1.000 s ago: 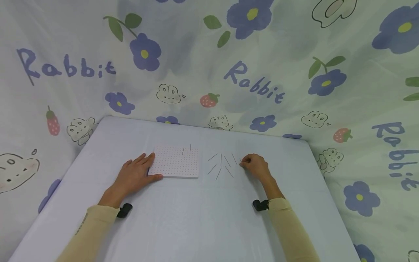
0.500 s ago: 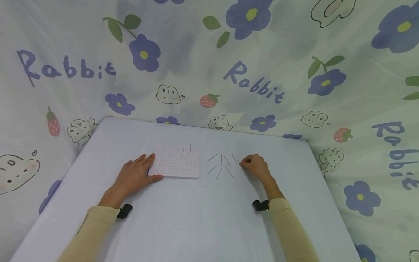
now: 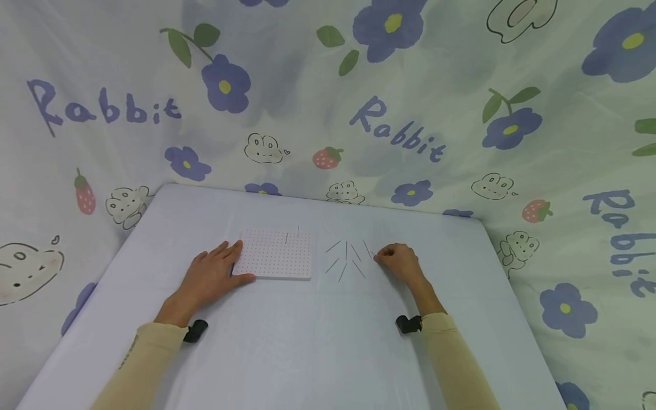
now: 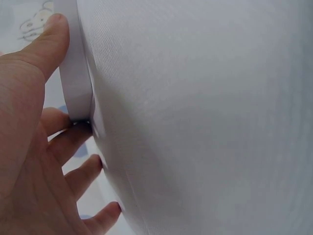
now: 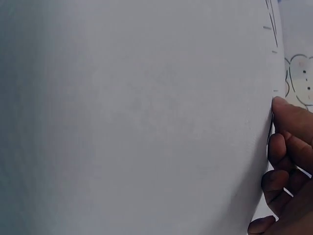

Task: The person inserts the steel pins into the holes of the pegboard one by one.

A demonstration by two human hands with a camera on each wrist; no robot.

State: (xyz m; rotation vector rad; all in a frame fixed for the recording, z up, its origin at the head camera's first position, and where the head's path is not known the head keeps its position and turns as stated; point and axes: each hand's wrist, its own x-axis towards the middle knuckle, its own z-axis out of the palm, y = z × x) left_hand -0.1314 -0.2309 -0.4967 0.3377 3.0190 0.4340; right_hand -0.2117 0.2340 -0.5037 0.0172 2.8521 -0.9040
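My left hand rests at the near left corner of a white board dotted with small holes. Its fingers are spread along the left edge, and the thumb touches the front side in the left wrist view. Two thin dark sticks stand upright at the board's far right part. To the right of the board, my right hand pinches a thin dark needle-like stick close to the tabletop. Its other fingers are curled, and most of that stick is hidden by the fingertips.
Several loose thin dark sticks lie fanned out between the board and my right hand. A white cloth covers the table. Behind it hangs a curtain with flowers, rabbits and strawberries.
My right hand has shifted very slightly left and down with the stick in its fingers. The left hand and the board have stayed in place.
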